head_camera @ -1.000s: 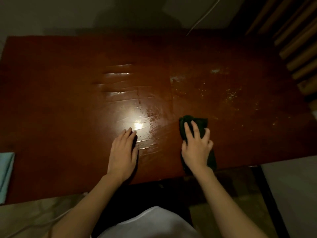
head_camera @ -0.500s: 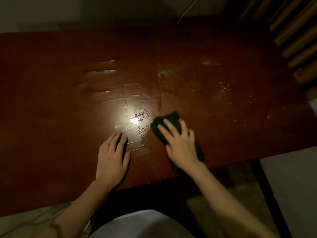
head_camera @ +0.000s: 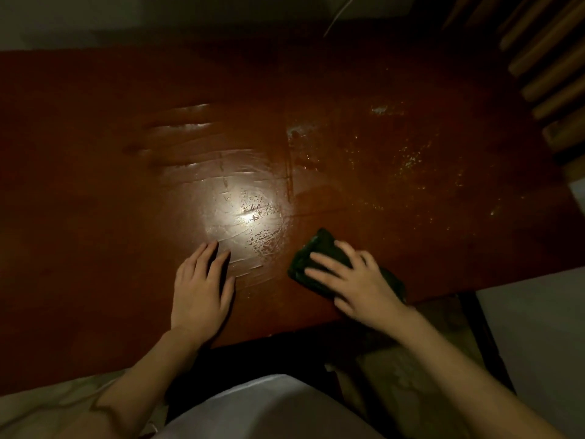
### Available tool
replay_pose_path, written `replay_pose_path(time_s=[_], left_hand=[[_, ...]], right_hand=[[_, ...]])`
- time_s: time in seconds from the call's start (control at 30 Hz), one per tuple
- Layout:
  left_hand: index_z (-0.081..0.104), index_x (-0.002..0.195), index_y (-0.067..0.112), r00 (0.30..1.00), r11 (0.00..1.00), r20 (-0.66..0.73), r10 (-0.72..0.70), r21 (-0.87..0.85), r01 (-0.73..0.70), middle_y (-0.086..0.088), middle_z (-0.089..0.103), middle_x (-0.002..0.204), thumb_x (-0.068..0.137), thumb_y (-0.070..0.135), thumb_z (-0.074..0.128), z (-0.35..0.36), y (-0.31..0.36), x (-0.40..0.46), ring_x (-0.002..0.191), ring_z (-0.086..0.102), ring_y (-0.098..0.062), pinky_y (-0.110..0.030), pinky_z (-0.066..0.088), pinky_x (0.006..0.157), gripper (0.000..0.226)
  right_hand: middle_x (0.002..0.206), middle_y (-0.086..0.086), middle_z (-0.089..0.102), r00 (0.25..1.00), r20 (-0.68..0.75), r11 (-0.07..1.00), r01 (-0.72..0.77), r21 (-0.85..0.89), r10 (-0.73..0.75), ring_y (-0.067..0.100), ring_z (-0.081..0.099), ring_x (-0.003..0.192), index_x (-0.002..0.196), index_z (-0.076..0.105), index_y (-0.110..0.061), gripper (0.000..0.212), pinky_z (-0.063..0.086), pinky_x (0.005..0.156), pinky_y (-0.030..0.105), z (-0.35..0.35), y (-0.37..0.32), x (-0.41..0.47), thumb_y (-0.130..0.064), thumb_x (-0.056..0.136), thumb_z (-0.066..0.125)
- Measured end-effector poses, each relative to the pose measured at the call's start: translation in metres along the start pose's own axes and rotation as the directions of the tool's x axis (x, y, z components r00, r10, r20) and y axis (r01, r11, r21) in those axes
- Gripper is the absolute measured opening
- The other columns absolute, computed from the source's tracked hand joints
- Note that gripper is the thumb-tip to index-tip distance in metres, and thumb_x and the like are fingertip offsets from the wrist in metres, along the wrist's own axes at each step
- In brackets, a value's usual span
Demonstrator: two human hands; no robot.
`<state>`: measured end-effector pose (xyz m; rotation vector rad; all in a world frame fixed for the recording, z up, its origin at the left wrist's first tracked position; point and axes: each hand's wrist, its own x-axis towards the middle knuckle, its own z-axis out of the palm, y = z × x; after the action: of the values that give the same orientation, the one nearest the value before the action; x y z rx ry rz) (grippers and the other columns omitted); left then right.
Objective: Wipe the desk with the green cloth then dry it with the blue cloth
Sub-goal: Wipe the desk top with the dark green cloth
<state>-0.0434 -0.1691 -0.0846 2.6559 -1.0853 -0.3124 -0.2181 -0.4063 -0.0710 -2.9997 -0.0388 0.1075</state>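
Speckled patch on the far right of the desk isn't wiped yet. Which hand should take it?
Probably the right hand: it already presses the green cloth flat, nearest the speckled patch. The left hand rests bare on the desk beside the wet streaks.

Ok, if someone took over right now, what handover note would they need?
Left hand: flat on the desk, holding nothing.
Right hand: fingers spread, pressing the green cloth near the front edge.
Done: wet wipe streaks cover the middle.
Left: the specks on the right side look unwiped; then dry with the blue cloth, which is out of view.
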Motion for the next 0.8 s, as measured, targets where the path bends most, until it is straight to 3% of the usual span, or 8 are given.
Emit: replay_pose_path(time_s=[0.07,0.17,0.3,0.37,0.47,0.6,0.7,0.8], left_hand=[[0.05,0.129,0.005,1.0,1.0,-0.004,0.002,0.003,-0.002,-0.018,0.045,0.138,0.091,0.037,0.034,0.0,0.001,0.001,0.131,0.031,-0.032,-0.049,0.029,0.105,0.052],[0.051,0.128,0.004,1.0,1.0,-0.014,0.01,0.004,-0.01,-0.018,0.045,0.138,0.091,0.036,0.035,0.002,0.0,-0.001,0.131,0.031,-0.032,-0.049,0.03,0.105,0.051],[0.05,0.128,0.005,1.0,1.0,-0.02,0.008,0.003,-0.008,-0.018,0.044,0.138,0.091,0.036,0.035,0.003,-0.001,-0.002,0.131,0.032,-0.032,-0.05,0.03,0.105,0.051],[0.051,0.128,0.004,1.0,1.0,-0.016,0.005,-0.001,-0.005,-0.018,0.045,0.138,0.091,0.036,0.035,0.003,-0.001,-0.003,0.131,0.033,-0.032,-0.05,0.03,0.105,0.051],[0.053,0.125,0.005,1.0,1.0,-0.027,-0.009,-0.007,0.009,-0.019,0.047,0.135,0.089,0.036,0.037,0.002,0.0,-0.001,0.129,0.036,-0.034,-0.052,0.031,0.103,0.05],[0.056,0.116,0.004,0.998,0.998,-0.063,-0.03,-0.048,0.027,-0.018,0.052,0.126,0.083,0.036,0.043,-0.001,0.004,0.007,0.12,0.044,-0.035,-0.049,0.034,0.099,0.048],[0.057,0.114,0.004,0.997,0.998,-0.078,-0.019,-0.058,0.015,-0.017,0.052,0.124,0.082,0.034,0.046,-0.002,0.008,0.015,0.117,0.045,-0.034,-0.047,0.034,0.099,0.045],[0.057,0.114,0.004,0.995,0.998,-0.096,0.004,-0.064,-0.01,-0.017,0.051,0.126,0.082,0.032,0.047,-0.002,0.013,0.024,0.118,0.044,-0.033,-0.044,0.032,0.1,0.044]], right_hand=[[0.148,-0.003,0.036,0.992,-0.024,0.993,-0.12,0.0,0.12,0.038,0.027,0.132,0.139,0.036,-0.033,0.085,0.037,0.093,0.056,-0.007,0.034,0.021,-0.02,0.065,0.076],[0.15,-0.003,0.031,0.925,-0.05,0.926,-0.375,0.047,0.377,0.038,0.021,0.136,0.142,0.035,-0.032,0.07,0.029,0.101,0.06,-0.02,0.074,0.051,-0.017,0.079,0.062],[0.147,0.001,0.036,0.879,-0.128,0.888,-0.457,0.056,0.46,0.04,0.024,0.133,0.14,0.041,-0.026,0.066,0.032,0.097,0.057,-0.014,0.056,0.053,-0.015,0.078,0.063],[0.145,0.001,0.039,0.907,-0.148,0.919,-0.389,0.068,0.394,0.042,0.028,0.131,0.138,0.042,-0.026,0.072,0.036,0.093,0.057,-0.007,0.025,0.032,-0.015,0.072,0.068],[0.145,-0.002,0.039,0.988,-0.078,0.991,-0.137,0.001,0.137,0.039,0.029,0.129,0.137,0.041,-0.029,0.079,0.04,0.09,0.052,0.001,-0.009,-0.005,-0.02,0.066,0.073],[0.148,-0.004,0.035,0.999,0.03,0.999,0.032,0.017,-0.033,0.036,0.024,0.133,0.139,0.036,-0.031,0.081,0.037,0.094,0.053,-0.005,0.014,-0.004,-0.025,0.067,0.072],[0.15,-0.002,0.033,0.988,0.018,0.988,-0.153,0.012,0.153,0.037,0.021,0.136,0.141,0.032,-0.033,0.077,0.032,0.101,0.058,-0.014,0.054,0.033,-0.024,0.072,0.067],[0.155,-0.004,0.02,0.898,-0.004,0.898,-0.439,0.039,0.439,0.035,0.011,0.14,0.145,0.027,-0.033,0.066,0.022,0.107,0.057,-0.024,0.08,0.078,-0.024,0.085,0.055]])
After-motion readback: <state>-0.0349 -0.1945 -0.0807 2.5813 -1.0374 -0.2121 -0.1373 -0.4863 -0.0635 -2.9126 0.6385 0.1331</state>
